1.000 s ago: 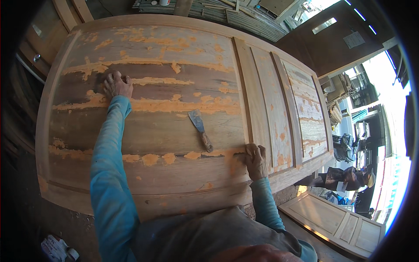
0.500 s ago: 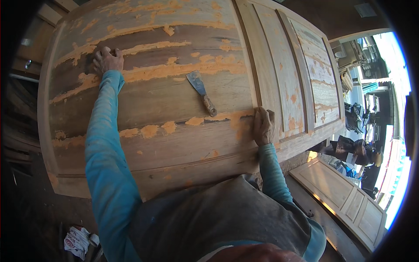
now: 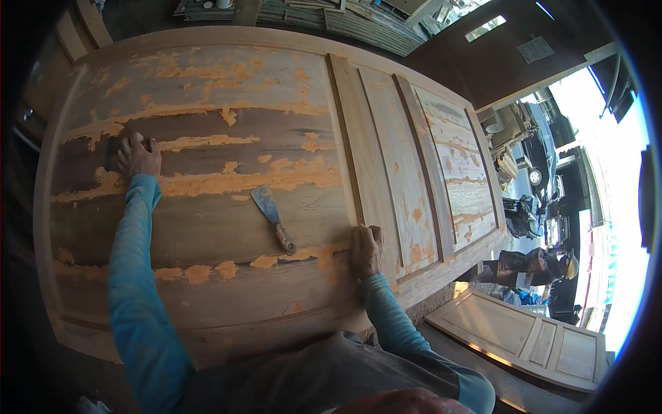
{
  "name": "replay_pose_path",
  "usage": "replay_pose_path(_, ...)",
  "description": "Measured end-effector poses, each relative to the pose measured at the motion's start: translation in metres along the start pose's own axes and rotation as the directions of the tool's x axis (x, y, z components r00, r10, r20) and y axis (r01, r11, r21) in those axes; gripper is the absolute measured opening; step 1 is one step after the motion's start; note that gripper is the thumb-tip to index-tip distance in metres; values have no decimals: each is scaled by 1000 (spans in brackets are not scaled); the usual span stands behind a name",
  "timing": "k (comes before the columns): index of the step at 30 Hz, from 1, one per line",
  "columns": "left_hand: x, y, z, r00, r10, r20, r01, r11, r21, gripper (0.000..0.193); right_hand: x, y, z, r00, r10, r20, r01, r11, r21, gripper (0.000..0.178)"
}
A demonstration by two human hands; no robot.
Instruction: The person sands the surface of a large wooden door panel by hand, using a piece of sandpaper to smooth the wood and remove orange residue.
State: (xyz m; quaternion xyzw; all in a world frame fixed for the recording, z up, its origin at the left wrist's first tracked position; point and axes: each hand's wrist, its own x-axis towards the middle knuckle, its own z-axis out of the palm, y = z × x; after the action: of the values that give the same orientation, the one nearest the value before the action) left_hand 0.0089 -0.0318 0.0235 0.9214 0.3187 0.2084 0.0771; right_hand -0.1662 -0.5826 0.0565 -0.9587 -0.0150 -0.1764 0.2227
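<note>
A large wooden panel door (image 3: 241,298) lies flat in front of me, streaked with bands and patches of orange filler (image 3: 255,181). My left hand (image 3: 140,157) rests on the far left of its big panel, fingers curled down at the end of a filler strip; anything under them is hidden. Farther right and nearer to me, my right hand (image 3: 367,251) is closed against the panel beside the raised moulding, its palm side out of sight. Between the two hands lies a putty knife (image 3: 274,219), its blade pointing away and its smeared handle toward me, untouched.
Another panelled door (image 3: 510,330) lies low at the right. Stacked boards (image 3: 338,24) are beyond the far edge, with a dark brown panel (image 3: 507,55) at the far right. A person in dark clothes (image 3: 527,268) and a parked car (image 3: 538,148) are in the bright background.
My view has tilted up and swung right, so more of the far side shows. Both hands and the putty knife keep nearly the same places on the door.
</note>
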Motion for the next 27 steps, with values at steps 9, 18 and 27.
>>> replay_pose_path(9, -2, -14, 0, 999, 43, -25, -42, 999, 31, 34, 61, -24, 16, 997, -74, 33, 74, 997, -3, 16)
replay_pose_path(18, -4, -3, -1, 999, 37, -7, -37, 999, 26, 34, 160, 1, 77, 999, -34, 6, 34, 999, -32, 17)
replay_pose_path(27, 0, -20, 5, 999, 24, -31, -21, 993, 113, 37, 110, 2, 58, 1000, -2, 4, 2, 998, 65, 21)
